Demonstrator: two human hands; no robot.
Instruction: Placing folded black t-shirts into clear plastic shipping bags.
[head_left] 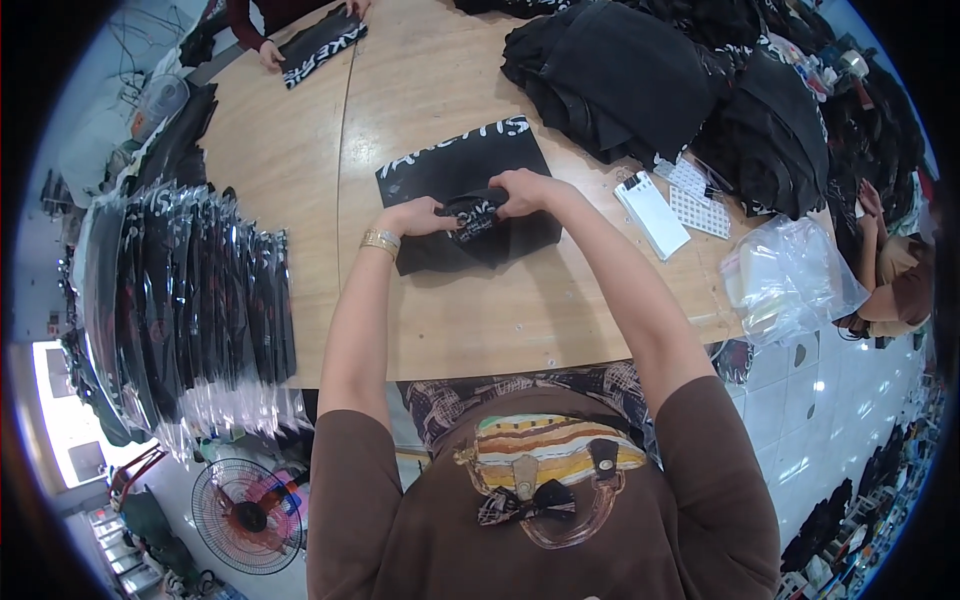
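Observation:
A folded black garment (470, 165) with white lettering lies on the wooden table in front of me. My left hand (412, 216), with a gold-coloured bracelet at the wrist, is closed on the garment's near left part. Across from it, my right hand (522, 193) grips the same cloth with thumb and fingers. Between the two hands the fabric is bunched up, and a smaller white print shows there. The far edge of the garment lies flat, its large letters facing up.
Black garments in clear plastic bags (190, 290) are stacked at the left. Heaped black clothes (620, 80) fill the far right, near white sticker sheets (700, 205), a white pad (652, 215) and clear bags (790, 275). A person's hands (270, 55) hold another garment opposite. A fan (248, 515) stands lower left.

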